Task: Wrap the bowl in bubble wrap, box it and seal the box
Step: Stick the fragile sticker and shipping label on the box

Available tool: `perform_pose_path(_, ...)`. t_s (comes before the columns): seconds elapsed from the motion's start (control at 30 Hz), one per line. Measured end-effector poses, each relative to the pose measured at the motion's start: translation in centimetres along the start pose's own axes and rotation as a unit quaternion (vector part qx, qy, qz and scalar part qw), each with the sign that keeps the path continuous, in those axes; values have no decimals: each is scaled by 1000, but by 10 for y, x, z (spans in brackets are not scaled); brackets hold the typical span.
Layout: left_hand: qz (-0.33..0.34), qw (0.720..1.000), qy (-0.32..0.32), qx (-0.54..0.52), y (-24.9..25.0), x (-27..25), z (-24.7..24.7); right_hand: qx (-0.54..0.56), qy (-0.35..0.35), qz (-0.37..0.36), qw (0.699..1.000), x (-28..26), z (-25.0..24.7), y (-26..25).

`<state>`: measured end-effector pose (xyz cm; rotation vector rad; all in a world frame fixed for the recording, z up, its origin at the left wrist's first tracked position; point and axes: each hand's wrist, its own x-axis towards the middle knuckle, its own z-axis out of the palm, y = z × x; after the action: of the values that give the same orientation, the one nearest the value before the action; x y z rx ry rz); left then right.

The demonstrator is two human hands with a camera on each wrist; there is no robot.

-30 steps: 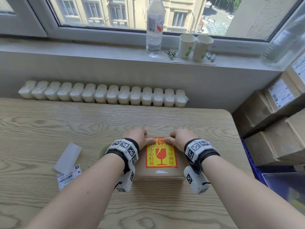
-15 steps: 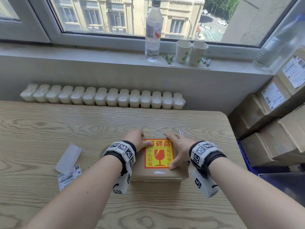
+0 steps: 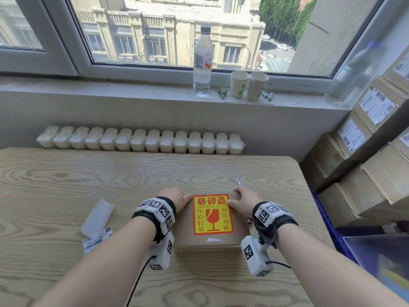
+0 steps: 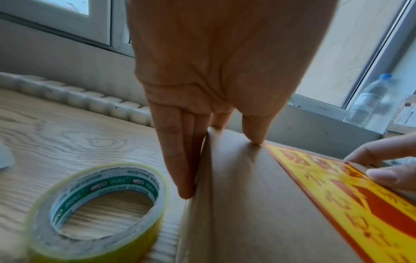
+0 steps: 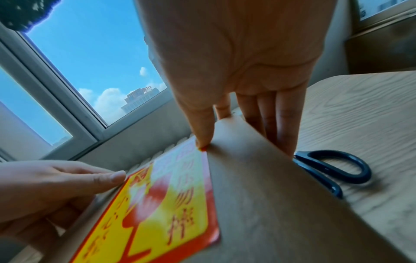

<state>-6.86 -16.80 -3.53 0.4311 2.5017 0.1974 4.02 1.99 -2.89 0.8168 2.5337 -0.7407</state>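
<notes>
A closed brown cardboard box (image 3: 208,242) sits on the wooden table (image 3: 66,178) in front of me, with a yellow and red fragile sticker (image 3: 213,214) on its lid. My left hand (image 3: 179,199) is at the box's left side. In the left wrist view its fingers (image 4: 178,160) lie straight down the side wall and the thumb presses the lid by the sticker's corner. My right hand (image 3: 240,199) mirrors it on the right edge, with its thumb on the sticker's (image 5: 162,204) far right corner and its fingers (image 5: 286,128) straight down the side. The bowl is hidden.
A roll of tape (image 4: 96,213) lies just left of the box, and black-handled scissors (image 5: 333,169) lie just right of it. A strip of backing paper (image 3: 97,216) and a barcode label (image 3: 96,242) lie further left. Stacked cartons (image 3: 365,173) stand to the right. A bottle (image 3: 202,60) and two cups (image 3: 247,85) are on the sill.
My right hand has slid off the sticker's face to the box's right edge, with its thumb now at the sticker's far corner. The left hand has settled along the left side.
</notes>
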Motion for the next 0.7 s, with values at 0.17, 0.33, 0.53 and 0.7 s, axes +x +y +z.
perform_pose_path(0.17, 15, 999, 31, 21, 1, -16, -4, 7, 18, 17, 1000, -15, -5, -5)
perform_pose_path(0.33, 41, 995, 92, 18, 1, -35, -15, -36, 69, 0, 997, -36, -18, -12)
perform_pose_path(0.53, 65, 991, 118, -20, -2, -50, -28, -34, 119, 20, 992, -47, -31, -14)
perform_pose_path(0.7, 69, 987, 134, -55, -4, -55, -31, -3, 148, 31, 989, -54, -35, -11)
